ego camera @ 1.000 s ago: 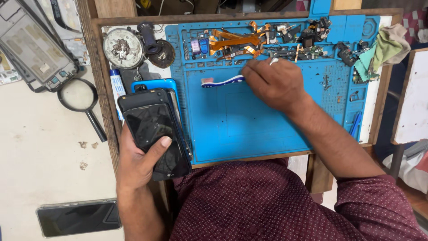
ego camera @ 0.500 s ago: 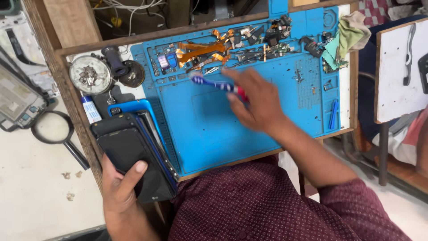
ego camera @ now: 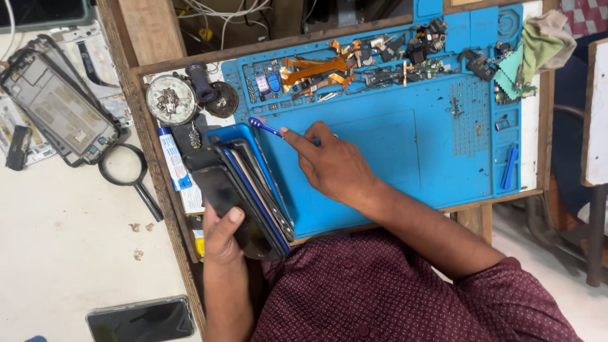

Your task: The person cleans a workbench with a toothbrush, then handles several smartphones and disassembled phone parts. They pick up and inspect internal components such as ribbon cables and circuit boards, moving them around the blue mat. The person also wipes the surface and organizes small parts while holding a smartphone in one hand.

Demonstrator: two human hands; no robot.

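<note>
Left hand, lower left of centre, fingers wrapped on fanned phone stack; stack tilts over bench edge, top phones may slide off. Right hand, centre, fingers pinched on blue brush; bristles near stack, hard push may shift phones.

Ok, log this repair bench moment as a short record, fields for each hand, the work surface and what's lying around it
left hand: grips a fanned stack of dark phones at its lower end, thumb on the top screen
right hand: holds a blue-handled tool, tip toward the stack's upper edge
work surface: blue mat on a wooden tray, small parts and orange flex cables along its far edge
left of tray: magnifying glass, opened phone frame, another dark phone
right corner: green cloth
</note>
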